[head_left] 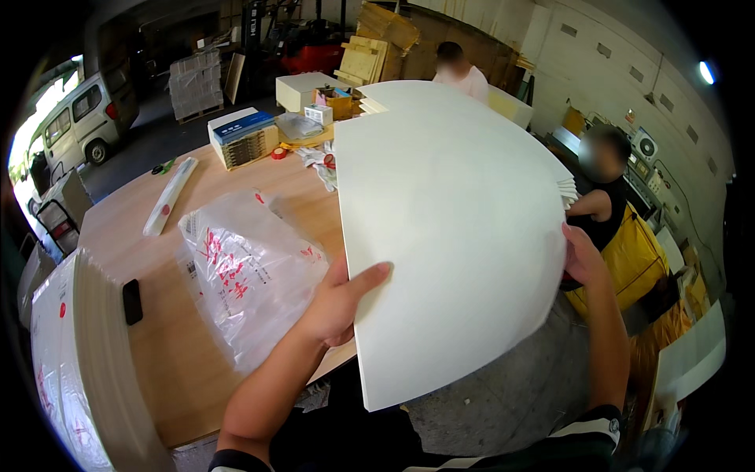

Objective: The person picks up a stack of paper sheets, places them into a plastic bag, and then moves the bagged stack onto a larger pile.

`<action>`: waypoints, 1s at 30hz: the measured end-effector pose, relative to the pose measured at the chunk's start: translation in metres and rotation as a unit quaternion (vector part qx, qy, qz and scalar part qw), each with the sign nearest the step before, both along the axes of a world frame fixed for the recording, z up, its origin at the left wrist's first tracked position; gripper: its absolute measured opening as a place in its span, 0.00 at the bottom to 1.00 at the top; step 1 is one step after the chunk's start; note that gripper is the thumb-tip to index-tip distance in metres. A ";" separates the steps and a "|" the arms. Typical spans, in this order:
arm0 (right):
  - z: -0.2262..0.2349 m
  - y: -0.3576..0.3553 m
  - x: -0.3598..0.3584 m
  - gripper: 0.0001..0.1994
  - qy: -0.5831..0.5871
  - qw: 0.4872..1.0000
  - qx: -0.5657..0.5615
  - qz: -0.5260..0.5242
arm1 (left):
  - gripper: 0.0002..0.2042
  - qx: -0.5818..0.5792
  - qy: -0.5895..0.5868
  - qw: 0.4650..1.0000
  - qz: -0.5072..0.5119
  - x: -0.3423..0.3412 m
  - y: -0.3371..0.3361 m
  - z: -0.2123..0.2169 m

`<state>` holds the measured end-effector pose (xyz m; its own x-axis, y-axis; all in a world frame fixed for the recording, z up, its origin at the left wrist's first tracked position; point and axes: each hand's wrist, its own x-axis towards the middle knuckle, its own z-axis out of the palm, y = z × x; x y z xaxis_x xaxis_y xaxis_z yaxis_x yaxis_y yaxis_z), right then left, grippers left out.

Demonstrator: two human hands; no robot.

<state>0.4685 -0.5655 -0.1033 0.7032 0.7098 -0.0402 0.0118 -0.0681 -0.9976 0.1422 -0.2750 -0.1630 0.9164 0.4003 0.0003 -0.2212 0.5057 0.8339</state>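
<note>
A thick stack of large white paper sheets [456,236] fills the middle of the view, held up off the wooden table [181,362]. My left hand [338,303] grips its left edge with the thumb lying on top. My right hand [582,256] grips its right edge, where the sheets fan out a little. Just left of my left hand a crumpled clear plastic bag [244,267] with red print lies on the table.
A tall pile of white paper [71,370] stands at the table's left, with a black phone [132,301] beside it. Boxes, gloves and tape sit at the far end. Two people stand at the right, one beside a yellow bag [629,263]. A van [79,118] is parked far left.
</note>
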 end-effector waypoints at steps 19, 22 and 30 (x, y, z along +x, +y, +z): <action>-0.154 0.023 -0.227 0.17 -0.076 0.989 -0.024 -0.121 | 0.42 0.458 0.064 0.886 0.040 -0.039 -0.090 -0.125; -0.187 0.046 -0.264 0.19 -0.133 0.987 0.033 -0.088 | 0.46 0.564 0.029 0.822 0.072 -0.037 -0.103 -0.135; -0.176 0.069 -0.279 0.21 -0.235 0.971 0.046 -0.028 | 0.49 0.506 0.031 0.861 -0.033 -0.051 -0.107 -0.139</action>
